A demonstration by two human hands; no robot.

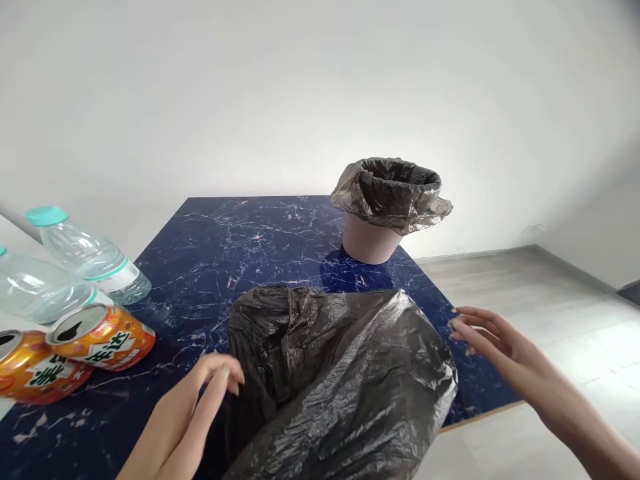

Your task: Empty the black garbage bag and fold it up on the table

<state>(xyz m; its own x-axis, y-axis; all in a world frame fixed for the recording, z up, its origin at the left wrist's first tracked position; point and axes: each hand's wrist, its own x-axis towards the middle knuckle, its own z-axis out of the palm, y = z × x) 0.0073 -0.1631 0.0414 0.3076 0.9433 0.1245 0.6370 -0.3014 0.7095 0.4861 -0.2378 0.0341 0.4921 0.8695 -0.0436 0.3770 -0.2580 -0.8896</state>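
A black plastic garbage bag stands loosely in front of me, crumpled, with its mouth gaping on the left side. At its left edge is my left hand, fingers loosely curled and no bag film visibly pinched; whether the fingertips touch the plastic is hard to see. To the right of the bag, apart from it, my right hand hovers near the table's edge, open and holding nothing. Behind the bag, a pale pinkish trash bin stands upright, lined with another dark bag folded over its rim.
Two orange soda cans with opened tops stand on the left. Behind them are clear plastic bottles with turquoise caps. The blue marble-patterned table meets a white wall at the back. Its right edge drops to a grey tiled floor.
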